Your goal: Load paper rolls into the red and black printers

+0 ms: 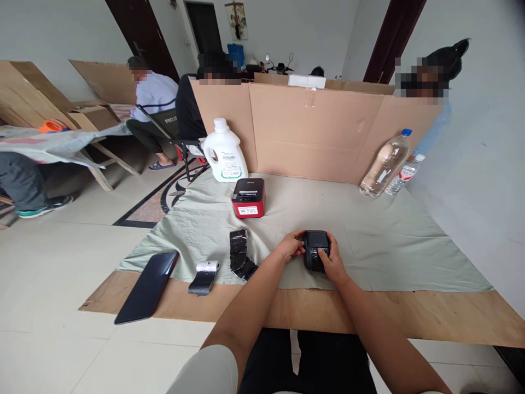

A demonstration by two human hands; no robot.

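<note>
A small black portable printer (317, 249) with a dark panel on top stands on the cloth in front of me. My right hand (334, 261) grips its right side, thumb lying across the front. At its left edge, my left hand (292, 245) has curled fingers pinched against the casing; the exact contact is partly hidden. Left of my forearm lies a crumpled black strip (239, 251). Beside that is a roll of silver and black film (205, 276), partly unrolled. A red and black printer (249, 198) sits farther back, a printed label on its front.
A dark tablet-like slab (147, 287) overhangs the table's front left edge. A white jug (225, 153) stands back left, a large clear bottle (388, 164) and a smaller bottle (406, 174) back right. A cardboard screen (307, 131) closes the rear; other people sit beyond.
</note>
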